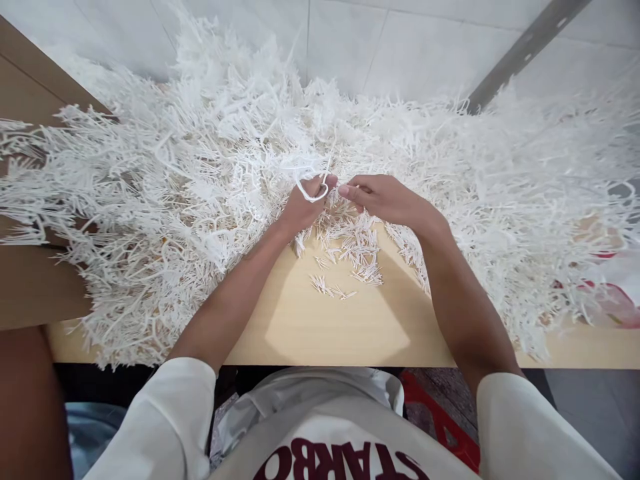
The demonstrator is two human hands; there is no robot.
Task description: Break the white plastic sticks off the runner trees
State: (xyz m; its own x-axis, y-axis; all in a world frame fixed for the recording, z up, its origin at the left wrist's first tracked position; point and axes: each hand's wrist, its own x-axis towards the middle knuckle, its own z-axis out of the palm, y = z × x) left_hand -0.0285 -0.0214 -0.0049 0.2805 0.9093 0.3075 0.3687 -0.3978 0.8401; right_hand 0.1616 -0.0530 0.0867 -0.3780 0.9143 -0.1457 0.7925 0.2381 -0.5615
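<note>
A curled white plastic strand [305, 190] loops over the back of my left hand [306, 203], whose fingers are closed on it. Close by on the right, my right hand [383, 197] is pinched, its thumb and fingertips turned toward the left fingertips. Whatever lies between the right fingertips is too small to make out. Just below both hands, small loose white sticks [357, 250] lie scattered on the pale wooden table [325, 327]. A big heap of white branching plastic strands [200, 180] surrounds the hands on the left, right and far side.
Cardboard [37, 283] stands at the left edge. A grey metal bar [525, 57] slants up at the back right before the tiled wall [345, 40]. A clear bag with red marks [613, 297] lies at the right. Part of another person's arm [30, 407] shows at lower left.
</note>
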